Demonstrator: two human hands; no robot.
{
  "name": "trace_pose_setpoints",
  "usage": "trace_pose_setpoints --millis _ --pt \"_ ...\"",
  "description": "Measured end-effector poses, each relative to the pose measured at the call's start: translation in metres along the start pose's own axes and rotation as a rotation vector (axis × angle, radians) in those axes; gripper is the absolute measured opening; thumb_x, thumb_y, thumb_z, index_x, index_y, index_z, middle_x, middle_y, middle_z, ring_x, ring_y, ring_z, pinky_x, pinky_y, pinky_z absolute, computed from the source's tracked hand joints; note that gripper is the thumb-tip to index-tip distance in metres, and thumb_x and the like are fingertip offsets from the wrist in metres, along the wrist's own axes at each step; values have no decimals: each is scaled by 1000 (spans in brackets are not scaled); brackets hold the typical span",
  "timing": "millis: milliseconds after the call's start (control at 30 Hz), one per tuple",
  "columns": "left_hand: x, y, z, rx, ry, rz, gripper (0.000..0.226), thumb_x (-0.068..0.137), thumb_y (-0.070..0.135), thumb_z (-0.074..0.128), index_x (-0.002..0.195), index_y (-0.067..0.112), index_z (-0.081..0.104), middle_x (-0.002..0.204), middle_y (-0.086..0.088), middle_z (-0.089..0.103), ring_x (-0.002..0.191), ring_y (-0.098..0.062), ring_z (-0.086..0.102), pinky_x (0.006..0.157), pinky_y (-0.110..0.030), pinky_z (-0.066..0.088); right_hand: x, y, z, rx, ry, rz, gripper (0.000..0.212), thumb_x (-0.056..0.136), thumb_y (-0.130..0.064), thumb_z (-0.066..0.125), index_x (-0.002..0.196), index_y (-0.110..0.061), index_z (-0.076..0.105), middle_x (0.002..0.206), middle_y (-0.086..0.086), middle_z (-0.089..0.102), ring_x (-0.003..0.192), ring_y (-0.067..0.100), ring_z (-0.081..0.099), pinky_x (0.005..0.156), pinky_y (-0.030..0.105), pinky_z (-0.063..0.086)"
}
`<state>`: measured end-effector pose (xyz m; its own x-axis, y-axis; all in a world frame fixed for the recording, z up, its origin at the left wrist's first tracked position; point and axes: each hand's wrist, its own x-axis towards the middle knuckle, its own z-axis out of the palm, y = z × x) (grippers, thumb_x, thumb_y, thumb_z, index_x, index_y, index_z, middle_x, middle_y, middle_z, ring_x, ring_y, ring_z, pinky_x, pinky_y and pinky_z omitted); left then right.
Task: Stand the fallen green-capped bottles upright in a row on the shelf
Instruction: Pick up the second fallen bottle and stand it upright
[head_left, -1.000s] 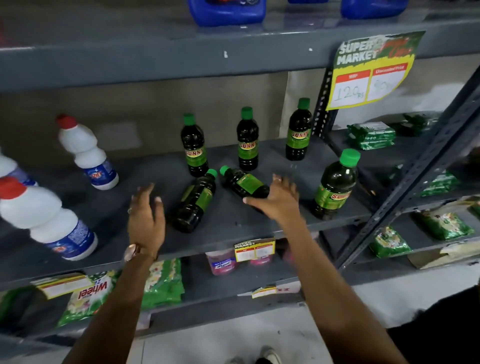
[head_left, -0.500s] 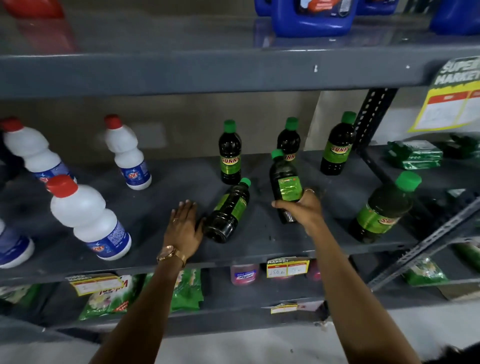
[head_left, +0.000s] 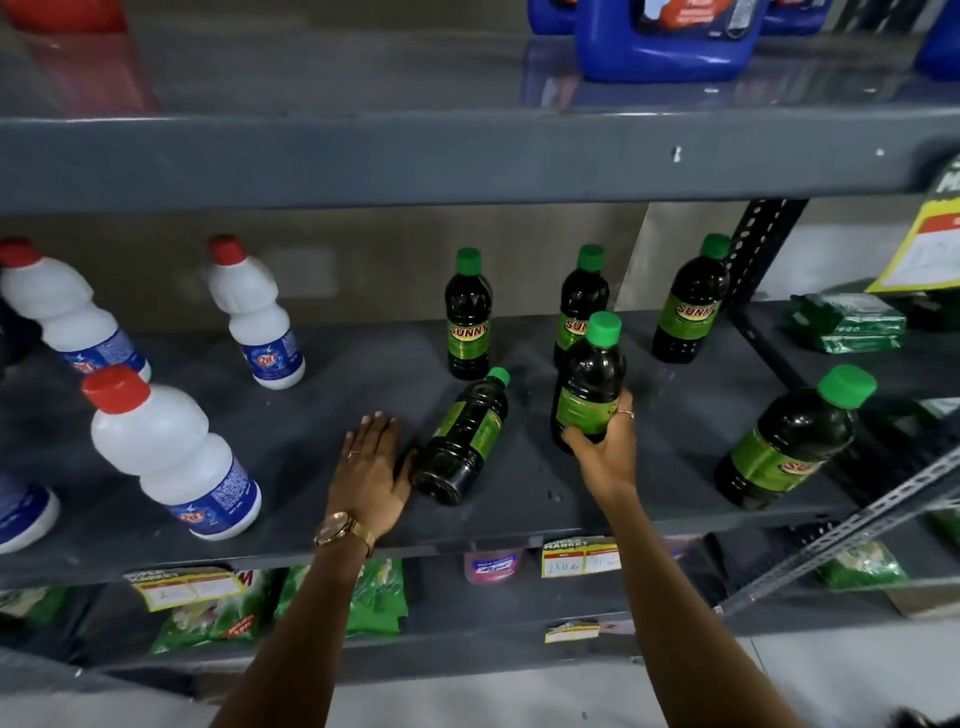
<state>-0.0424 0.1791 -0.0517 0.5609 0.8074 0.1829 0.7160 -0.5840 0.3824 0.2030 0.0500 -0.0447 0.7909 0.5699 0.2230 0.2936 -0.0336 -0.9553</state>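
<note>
I read "SUNNY" on the green labels of the upright bottles (head_left: 468, 317) behind my hands, "MARKET" heading the yellow price tag (head_left: 581, 557) on the shelf edge (head_left: 260, 551), its handwritten figures too blurred.

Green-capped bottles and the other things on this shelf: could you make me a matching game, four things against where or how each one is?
Things:
1. bottle in the right hand
2. fallen bottle
3. blue jug
4. white bottles with red caps

States:
A. on the shelf above
B. lying on its side by the left hand
C. standing on the left of the shelf
D. held nearly upright

Pairs: 1-D, 2-B, 3-A, 4-C
</note>
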Motion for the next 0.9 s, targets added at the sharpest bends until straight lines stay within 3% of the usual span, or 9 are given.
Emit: trace_pose_setpoints --millis 67,133,233,300,367,467,567,767,900 --pt "1 -1 1 -11 -4 0 59 92 39 35 140 6 35 151 -17 31 143 -30 21 120 -42 9 -2 4 0 -49 49 -17 67 68 -1 75 126 -13 44 117 8 53 103 21 57 86 25 48" --pt "1 -2 3 -15 2 2 54 95 33 44 140 6 34 152 -17 31 144 -29 20 120 -41 9 -2 5 1 -79 147 -20 71 67 -10 81 128 -12 45 119 6 52 104 15 54 87 19 44" --pt "1 -2 2 -13 7 -1 53 95 31 45 141 6 33 152 -16 30 144 -28 19 121 -41 9 2 -1 0 -14 252 13 72 60 -18 89 112 -20 41 104 -1 59 91 11 60 81 16 50" --pt "0 -1 2 -16 3 -1 53 95 31 45 141 7 32 153 -16 28 144 -28 18 121 -41 9 5 -3 0 13 267 17 78 55 -23 92 108 -21 35 100 -3 57 89 11 60 76 6 46" --pt "0 -1 1 -20 -1 -5 54 95 31 44 142 7 32 153 -16 27 145 -28 18 121 -41 9 5 -1 -1 12 210 11 87 55 -21 92 119 -17 33 110 -2 55 96 9 58 79 2 42" --pt "0 0 0 -16 1 -9 54 96 32 44 142 7 32 154 -15 27 145 -27 17 121 -41 9 3 10 -5 -39 136 28 89 62 -9 83 137 -17 34 120 0 55 106 15 57 91 22 46" --pt "-1 1 -1 -17 0 -9 54 96 31 44 142 6 32 153 -16 28 145 -27 18 121 -41 9 3 12 -5 -133 195 36 77 64 -12 84 131 -13 47 123 8 51 113 23 52 98 35 43" --pt "-2 2 -4 -27 -23 -9 53 96 32 43 142 7 31 154 -15 26 145 -27 16 120 -40 7 5 9 -5 -149 224 38 76 61 -15 88 126 -11 50 121 8 55 110 21 55 93 27 43" --pt "-2 2 -6 -32 -45 -14 54 96 33 42 142 8 30 155 -14 25 145 -26 14 121 -39 6 -6 7 -24 -110 176 35 68 59 -15 88 110 -29 46 100 -13 62 96 11 63 85 24 48"
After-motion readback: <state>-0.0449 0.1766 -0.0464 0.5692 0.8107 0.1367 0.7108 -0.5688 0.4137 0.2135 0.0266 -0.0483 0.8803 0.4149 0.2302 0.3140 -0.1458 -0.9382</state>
